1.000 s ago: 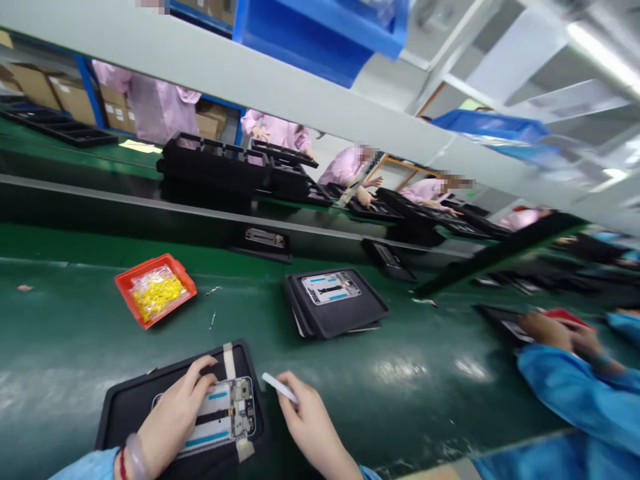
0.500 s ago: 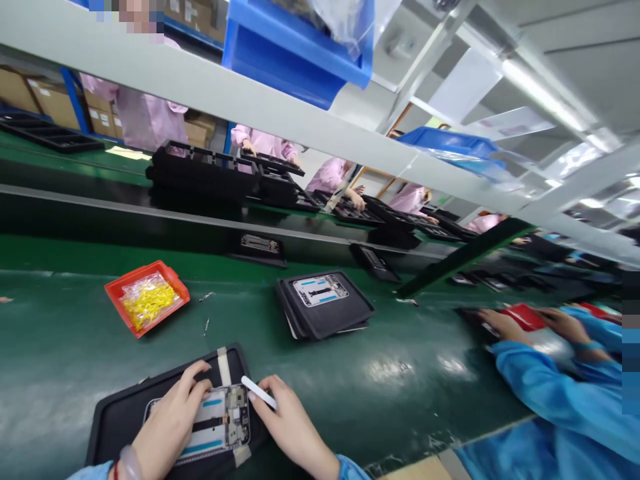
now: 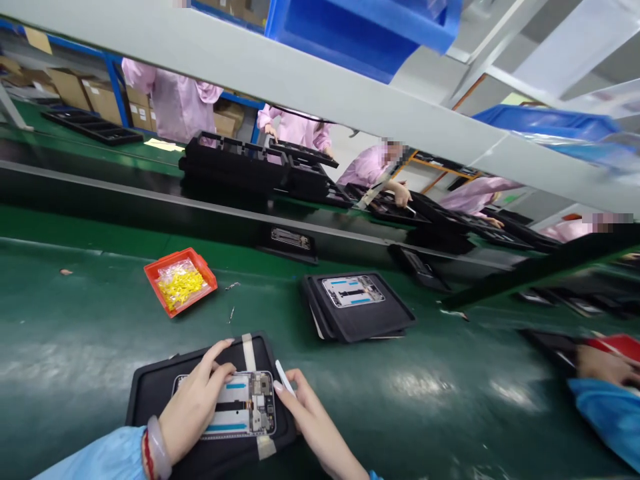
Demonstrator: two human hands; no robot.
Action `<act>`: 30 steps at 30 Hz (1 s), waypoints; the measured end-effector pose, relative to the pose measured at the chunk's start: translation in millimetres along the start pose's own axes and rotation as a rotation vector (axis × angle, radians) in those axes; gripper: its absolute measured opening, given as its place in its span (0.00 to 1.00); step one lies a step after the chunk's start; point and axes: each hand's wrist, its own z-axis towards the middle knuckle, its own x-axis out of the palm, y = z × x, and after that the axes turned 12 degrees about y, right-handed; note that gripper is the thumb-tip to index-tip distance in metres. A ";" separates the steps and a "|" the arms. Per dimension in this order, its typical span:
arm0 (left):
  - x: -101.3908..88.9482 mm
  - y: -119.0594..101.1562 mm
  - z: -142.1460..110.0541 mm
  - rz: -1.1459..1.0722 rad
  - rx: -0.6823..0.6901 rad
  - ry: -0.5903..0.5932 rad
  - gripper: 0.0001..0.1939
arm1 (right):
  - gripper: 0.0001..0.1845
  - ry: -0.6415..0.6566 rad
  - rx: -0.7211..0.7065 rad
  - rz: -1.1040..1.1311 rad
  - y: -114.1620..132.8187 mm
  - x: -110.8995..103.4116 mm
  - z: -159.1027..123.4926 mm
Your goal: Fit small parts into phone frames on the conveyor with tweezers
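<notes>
A black tray lies on the green belt at the near edge, with an opened phone frame seated in it. My left hand rests on the left half of the phone frame, fingers curled with the fingertips pressing on it. My right hand sits at the tray's right edge and pinches a thin white stick whose tip points up and away, just right of the phone frame's top.
A red bin of yellow parts sits to the far left, two small screws beside it. A stack of black trays with another phone frame lies ahead. A co-worker's hand and blue sleeve work at right. People in pink stand behind the far belt.
The view has swung a little; my right hand has brought the white stick closer to the phone frame's upper right corner. My left hand stays on the frame.
</notes>
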 end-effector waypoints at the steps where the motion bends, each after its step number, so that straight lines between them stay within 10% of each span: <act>1: 0.2 0.6 -0.5 -0.001 -0.003 0.002 0.19 | 0.31 -0.004 -0.009 0.003 -0.9 0.1 -0.3; 30: -1.8 -2.3 2.1 -0.021 -0.047 0.003 0.16 | 0.30 0.030 -0.007 0.097 0.2 0.6 -2.9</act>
